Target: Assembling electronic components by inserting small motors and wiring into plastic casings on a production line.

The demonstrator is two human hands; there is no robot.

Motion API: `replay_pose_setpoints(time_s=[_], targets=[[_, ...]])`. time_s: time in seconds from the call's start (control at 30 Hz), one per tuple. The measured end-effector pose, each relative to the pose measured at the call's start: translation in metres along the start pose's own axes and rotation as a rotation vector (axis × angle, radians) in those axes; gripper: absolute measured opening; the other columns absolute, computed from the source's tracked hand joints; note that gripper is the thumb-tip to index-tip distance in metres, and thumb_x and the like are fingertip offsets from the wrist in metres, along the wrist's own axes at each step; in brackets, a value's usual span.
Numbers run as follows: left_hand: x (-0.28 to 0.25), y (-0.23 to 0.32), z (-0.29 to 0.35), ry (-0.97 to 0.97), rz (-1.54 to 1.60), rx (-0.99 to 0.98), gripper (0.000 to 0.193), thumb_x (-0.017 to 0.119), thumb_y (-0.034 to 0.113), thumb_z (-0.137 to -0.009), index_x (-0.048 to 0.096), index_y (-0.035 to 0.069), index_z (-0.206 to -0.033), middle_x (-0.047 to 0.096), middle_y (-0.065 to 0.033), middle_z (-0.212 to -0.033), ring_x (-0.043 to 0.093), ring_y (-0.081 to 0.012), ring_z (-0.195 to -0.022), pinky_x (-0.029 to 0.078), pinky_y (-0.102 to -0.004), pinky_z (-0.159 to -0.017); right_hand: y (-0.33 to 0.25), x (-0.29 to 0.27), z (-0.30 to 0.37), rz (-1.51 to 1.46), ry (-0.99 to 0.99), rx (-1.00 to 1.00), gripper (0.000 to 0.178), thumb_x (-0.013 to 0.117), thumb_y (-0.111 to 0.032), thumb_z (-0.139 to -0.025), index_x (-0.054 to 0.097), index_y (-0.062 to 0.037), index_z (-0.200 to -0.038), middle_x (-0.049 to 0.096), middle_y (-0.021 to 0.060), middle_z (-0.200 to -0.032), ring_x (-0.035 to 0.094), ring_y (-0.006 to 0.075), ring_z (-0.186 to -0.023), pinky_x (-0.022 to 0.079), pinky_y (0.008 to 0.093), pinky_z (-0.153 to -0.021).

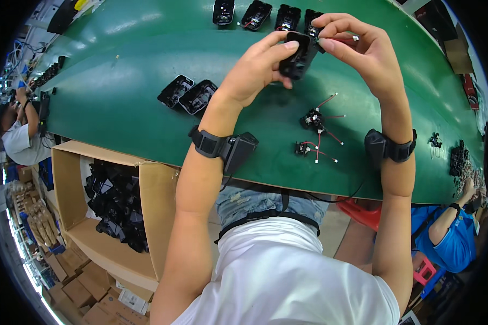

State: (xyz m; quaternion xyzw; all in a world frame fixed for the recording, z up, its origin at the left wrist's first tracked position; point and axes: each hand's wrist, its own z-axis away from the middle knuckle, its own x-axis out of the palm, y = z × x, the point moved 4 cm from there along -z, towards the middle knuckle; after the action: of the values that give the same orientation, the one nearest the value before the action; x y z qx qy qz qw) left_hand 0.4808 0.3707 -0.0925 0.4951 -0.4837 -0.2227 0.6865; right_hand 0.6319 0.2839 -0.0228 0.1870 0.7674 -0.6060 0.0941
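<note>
White shirt (pixel 287 271), nearest the camera; green bench (pixel 119 59), near edge before it; cardboard box (pixel 158 211) along that edge, left; left hand (pixel 252 70) and right hand (pixel 373 51) over the bench; black housing (pixel 300 58), left grip clamped on it; wired modules (pixel 312 118), surface open leftward; red lead (pixel 340 38) beside the right grip, its hold indiscernible
</note>
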Motion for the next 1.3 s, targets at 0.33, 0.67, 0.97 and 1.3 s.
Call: replay_pose_setpoints(time_s=[0.33, 0.67, 0.97, 1.3], targets=[[0.004, 0.011, 0.002, -0.140, 0.164, 0.169, 0.067, 0.058, 0.003, -0.084, 0.027, 0.005, -0.143, 0.054, -0.0174, -0.122, 0.060, -0.0384, -0.107, 0.057, -0.0348, -0.084, -0.001, 0.000, 0.002, -0.011, 0.097, -0.053, 0.014, 0.065, -0.003, -0.086, 0.065, 0.0042, -0.098, 0.063, 0.0059, -0.101, 0.060, 0.0112, -0.092, 0.048, 0.0242, -0.084], [0.010, 0.016, 0.005, -0.189, 0.179, 0.318, 0.080, 0.062, -0.005, -0.076, 0.022, 0.006, -0.145, 0.045, -0.0137, -0.128, 0.056, -0.0251, -0.112, 0.051, -0.0454, -0.095, -0.013, 0.012, 0.004, 0.288, 0.149, -0.208, 0.013, 0.067, -0.001, -0.081, 0.067, 0.0014, -0.094, 0.067, 0.0067, -0.082, 0.066, 0.0143, -0.071, 0.052, 0.0219, -0.065], [0.019, 0.027, 0.012, -0.123, 0.228, 0.219, 0.086, 0.064, -0.010, -0.076, 0.020, 0.010, -0.148, 0.039, -0.0098, -0.134, 0.050, -0.0250, -0.118, 0.050, -0.0412, -0.093, -0.033, 0.017, 0.008, 0.387, 0.184, -0.227, 0.008, 0.067, -0.004, -0.083, 0.062, 0.0009, -0.086, 0.060, 0.0021, -0.079, 0.057, 0.0069, -0.070, 0.043, 0.0193, -0.058], [0.020, 0.029, 0.013, -0.153, 0.231, 0.209, 0.085, 0.066, -0.008, -0.076, 0.021, 0.006, -0.147, 0.044, -0.0119, -0.130, 0.054, -0.0227, -0.112, 0.051, -0.0356, -0.088, -0.044, 0.027, 0.008, 0.455, 0.171, -0.365, 0.011, 0.068, 0.003, -0.078, 0.057, 0.0022, -0.080, 0.057, 0.0034, -0.077, 0.043, 0.0087, -0.058, 0.036, 0.0219, -0.053]])
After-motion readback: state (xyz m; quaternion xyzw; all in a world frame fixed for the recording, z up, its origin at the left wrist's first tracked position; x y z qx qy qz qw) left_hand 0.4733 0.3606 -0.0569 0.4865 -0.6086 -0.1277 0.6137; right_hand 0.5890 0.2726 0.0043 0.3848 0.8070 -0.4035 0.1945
